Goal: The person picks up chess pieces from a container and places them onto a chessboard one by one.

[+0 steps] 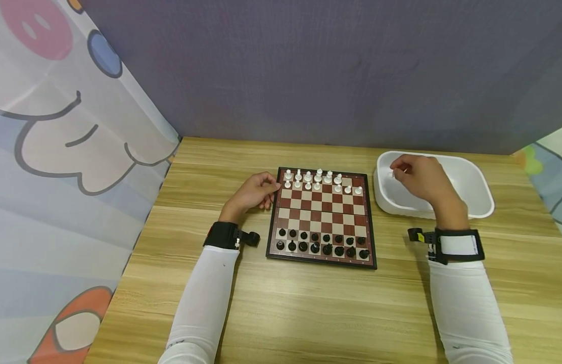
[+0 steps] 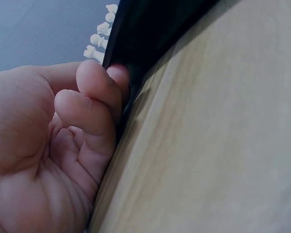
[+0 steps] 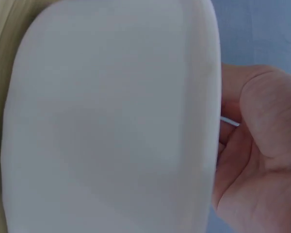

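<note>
A chessboard (image 1: 322,203) with red-brown and cream squares and a black border lies on the table. White chess pieces (image 1: 318,175) stand in two rows on its far side, with gaps at the right of the back row and within the front row. Black chess pieces (image 1: 315,247) fill two near rows. My left hand (image 1: 253,192) holds the board's left edge with thumb and curled fingers. Over the white basin (image 1: 478,189), my right hand (image 1: 422,177) pinches a small white chess piece (image 1: 392,174), mostly hidden by the fingers. In the right wrist view, the basin wall covers the fingertips.
The wooden table (image 1: 308,303) ends at a grey-purple wall panel (image 1: 308,76) behind the board and basin. A cartoon-printed cloth (image 1: 81,202) hangs along the left side. Both wrists wear black straps with small cameras.
</note>
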The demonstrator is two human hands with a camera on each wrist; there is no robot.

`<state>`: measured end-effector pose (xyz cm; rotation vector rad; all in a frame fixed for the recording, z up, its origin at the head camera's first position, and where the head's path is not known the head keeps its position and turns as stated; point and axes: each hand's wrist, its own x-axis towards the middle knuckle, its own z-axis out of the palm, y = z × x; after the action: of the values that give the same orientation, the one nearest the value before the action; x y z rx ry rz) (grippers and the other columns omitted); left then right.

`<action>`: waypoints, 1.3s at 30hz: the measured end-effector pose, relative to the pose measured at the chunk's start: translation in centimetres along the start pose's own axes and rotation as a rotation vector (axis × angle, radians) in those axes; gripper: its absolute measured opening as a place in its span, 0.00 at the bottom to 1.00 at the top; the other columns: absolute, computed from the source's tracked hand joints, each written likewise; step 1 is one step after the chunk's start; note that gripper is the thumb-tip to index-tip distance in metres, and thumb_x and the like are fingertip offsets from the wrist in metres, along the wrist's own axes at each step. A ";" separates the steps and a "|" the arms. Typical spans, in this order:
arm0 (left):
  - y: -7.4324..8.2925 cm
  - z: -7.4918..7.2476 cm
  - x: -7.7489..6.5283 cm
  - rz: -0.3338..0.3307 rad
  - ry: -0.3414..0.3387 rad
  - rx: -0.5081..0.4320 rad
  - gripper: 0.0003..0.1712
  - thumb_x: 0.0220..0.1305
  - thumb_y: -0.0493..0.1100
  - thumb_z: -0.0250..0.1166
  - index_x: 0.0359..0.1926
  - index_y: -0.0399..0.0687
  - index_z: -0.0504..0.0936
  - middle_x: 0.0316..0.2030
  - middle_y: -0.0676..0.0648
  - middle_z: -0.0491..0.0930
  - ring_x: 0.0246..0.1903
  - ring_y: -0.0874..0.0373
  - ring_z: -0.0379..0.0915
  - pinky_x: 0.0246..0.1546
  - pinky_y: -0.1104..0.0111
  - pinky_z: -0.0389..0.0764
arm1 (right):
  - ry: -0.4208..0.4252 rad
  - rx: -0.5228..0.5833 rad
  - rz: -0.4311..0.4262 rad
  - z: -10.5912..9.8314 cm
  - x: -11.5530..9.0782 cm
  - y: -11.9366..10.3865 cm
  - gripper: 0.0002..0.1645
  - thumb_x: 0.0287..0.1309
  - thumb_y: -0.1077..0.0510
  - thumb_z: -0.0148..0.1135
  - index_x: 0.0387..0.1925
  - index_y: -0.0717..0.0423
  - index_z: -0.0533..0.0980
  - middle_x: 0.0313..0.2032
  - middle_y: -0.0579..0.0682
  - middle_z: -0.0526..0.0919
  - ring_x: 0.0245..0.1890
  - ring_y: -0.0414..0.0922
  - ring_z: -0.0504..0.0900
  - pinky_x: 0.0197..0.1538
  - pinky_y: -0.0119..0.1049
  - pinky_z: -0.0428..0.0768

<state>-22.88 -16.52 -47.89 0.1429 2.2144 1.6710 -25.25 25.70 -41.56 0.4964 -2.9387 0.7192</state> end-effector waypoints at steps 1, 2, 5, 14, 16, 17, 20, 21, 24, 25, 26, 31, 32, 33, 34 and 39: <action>0.0 0.0 0.0 -0.002 0.001 0.000 0.11 0.77 0.42 0.59 0.48 0.37 0.75 0.21 0.47 0.76 0.13 0.60 0.70 0.13 0.73 0.71 | 0.013 0.006 -0.008 0.1 0.0 -0.2 0.10 0.67 0.60 0.60 0.45 0.60 0.83 0.35 0.61 0.87 0.35 0.55 0.82 0.38 0.45 0.74; 0.0 0.0 0.0 -0.004 0.001 0.000 0.11 0.77 0.42 0.59 0.48 0.37 0.74 0.21 0.47 0.76 0.13 0.60 0.71 0.13 0.73 0.71 | 0.025 0.012 -0.015 0.2 0.0 -0.4 0.10 0.67 0.61 0.60 0.44 0.61 0.82 0.35 0.61 0.87 0.35 0.55 0.82 0.38 0.46 0.74; 0.0 0.0 -0.1 -0.013 -0.001 0.001 0.11 0.77 0.43 0.59 0.48 0.37 0.74 0.22 0.47 0.76 0.13 0.61 0.71 0.13 0.73 0.72 | 0.053 0.023 -0.030 0.4 0.1 -0.9 0.08 0.67 0.61 0.61 0.43 0.61 0.82 0.34 0.60 0.87 0.35 0.55 0.83 0.38 0.46 0.75; 0.1 0.0 0.0 -0.016 0.000 -0.003 0.11 0.77 0.42 0.59 0.48 0.38 0.74 0.22 0.47 0.77 0.13 0.60 0.70 0.13 0.74 0.72 | 0.080 0.040 -0.126 0.7 0.1 -2.8 0.04 0.65 0.62 0.64 0.40 0.59 0.83 0.32 0.56 0.87 0.31 0.52 0.84 0.36 0.43 0.76; 0.2 0.0 -0.1 -0.018 0.000 -0.002 0.10 0.77 0.42 0.59 0.48 0.38 0.74 0.22 0.47 0.77 0.13 0.61 0.70 0.13 0.74 0.72 | 0.069 0.051 -0.148 0.8 0.1 -3.2 0.05 0.65 0.62 0.64 0.41 0.59 0.83 0.32 0.56 0.88 0.32 0.52 0.84 0.36 0.43 0.77; 0.2 0.0 -0.1 -0.018 0.000 -0.001 0.10 0.77 0.42 0.59 0.48 0.38 0.74 0.22 0.47 0.77 0.13 0.61 0.70 0.13 0.74 0.72 | 0.066 0.053 -0.154 0.8 0.0 -3.4 0.05 0.66 0.63 0.64 0.41 0.59 0.83 0.33 0.56 0.88 0.32 0.52 0.84 0.37 0.43 0.78; 0.2 0.0 -0.1 -0.019 0.001 -0.001 0.10 0.77 0.42 0.59 0.48 0.38 0.74 0.21 0.47 0.77 0.13 0.61 0.70 0.13 0.74 0.71 | 0.052 0.051 -0.168 1.0 0.0 -4.1 0.06 0.66 0.63 0.64 0.42 0.59 0.84 0.33 0.55 0.88 0.33 0.51 0.85 0.37 0.42 0.80; 0.2 0.0 -0.1 -0.019 0.001 -0.002 0.10 0.77 0.42 0.59 0.47 0.38 0.74 0.21 0.47 0.77 0.13 0.61 0.70 0.13 0.74 0.71 | 0.048 0.049 -0.171 1.1 0.1 -4.3 0.06 0.67 0.63 0.63 0.42 0.59 0.84 0.33 0.55 0.88 0.33 0.50 0.85 0.37 0.42 0.80; 0.2 0.0 -0.1 -0.020 0.001 -0.004 0.09 0.77 0.42 0.59 0.48 0.38 0.74 0.21 0.48 0.76 0.13 0.61 0.70 0.13 0.74 0.71 | 0.029 0.044 -0.169 1.3 0.2 -5.1 0.07 0.67 0.62 0.63 0.42 0.59 0.84 0.33 0.54 0.88 0.34 0.49 0.85 0.38 0.43 0.80; 0.1 0.0 -0.1 -0.019 0.001 -0.005 0.10 0.77 0.42 0.59 0.48 0.38 0.74 0.21 0.48 0.76 0.13 0.61 0.70 0.13 0.74 0.71 | 0.017 0.045 -0.169 1.5 0.2 -5.4 0.07 0.68 0.62 0.62 0.43 0.59 0.84 0.33 0.54 0.88 0.34 0.49 0.85 0.38 0.43 0.81; 0.1 0.0 -0.1 -0.019 0.001 -0.005 0.10 0.77 0.42 0.59 0.48 0.38 0.74 0.21 0.48 0.76 0.13 0.61 0.70 0.13 0.74 0.71 | 0.004 0.046 -0.169 1.6 0.3 -5.7 0.07 0.68 0.62 0.62 0.43 0.59 0.84 0.33 0.53 0.88 0.34 0.49 0.85 0.39 0.44 0.81; -0.1 0.0 0.0 -0.014 0.002 0.000 0.10 0.77 0.42 0.59 0.48 0.38 0.74 0.21 0.48 0.76 0.13 0.61 0.70 0.13 0.74 0.72 | -0.048 0.060 -0.195 2.7 0.6 -7.1 0.06 0.67 0.62 0.63 0.42 0.57 0.83 0.32 0.51 0.88 0.33 0.47 0.85 0.39 0.45 0.81; -0.1 0.0 0.0 -0.013 0.003 -0.001 0.10 0.77 0.42 0.59 0.48 0.38 0.74 0.21 0.48 0.76 0.13 0.61 0.70 0.13 0.74 0.72 | -0.056 0.065 -0.208 2.9 0.7 -7.3 0.05 0.67 0.62 0.64 0.42 0.57 0.83 0.32 0.51 0.88 0.33 0.47 0.86 0.39 0.45 0.81; -0.1 0.0 0.0 -0.011 0.004 -0.001 0.10 0.77 0.42 0.59 0.48 0.38 0.74 0.21 0.48 0.76 0.13 0.61 0.70 0.13 0.74 0.72 | -0.060 0.067 -0.220 3.1 0.8 -7.5 0.05 0.67 0.62 0.64 0.41 0.56 0.83 0.32 0.51 0.88 0.33 0.46 0.86 0.38 0.44 0.81; -0.1 0.0 0.0 -0.011 0.003 0.000 0.10 0.77 0.42 0.59 0.48 0.38 0.74 0.21 0.48 0.76 0.13 0.61 0.70 0.13 0.74 0.72 | -0.065 0.070 -0.227 3.3 0.9 -7.6 0.04 0.67 0.62 0.65 0.41 0.56 0.84 0.32 0.50 0.89 0.32 0.46 0.85 0.38 0.44 0.81; -0.1 0.0 0.1 -0.003 0.001 0.003 0.10 0.77 0.42 0.59 0.47 0.38 0.74 0.21 0.48 0.76 0.13 0.61 0.70 0.13 0.74 0.72 | -0.081 0.065 -0.259 3.9 1.4 -8.2 0.05 0.66 0.62 0.66 0.41 0.56 0.85 0.34 0.51 0.89 0.33 0.46 0.86 0.39 0.46 0.82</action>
<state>-22.95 -16.49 -48.00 0.1393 2.2168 1.6670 -23.87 16.67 -41.26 0.9114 -2.8527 0.7784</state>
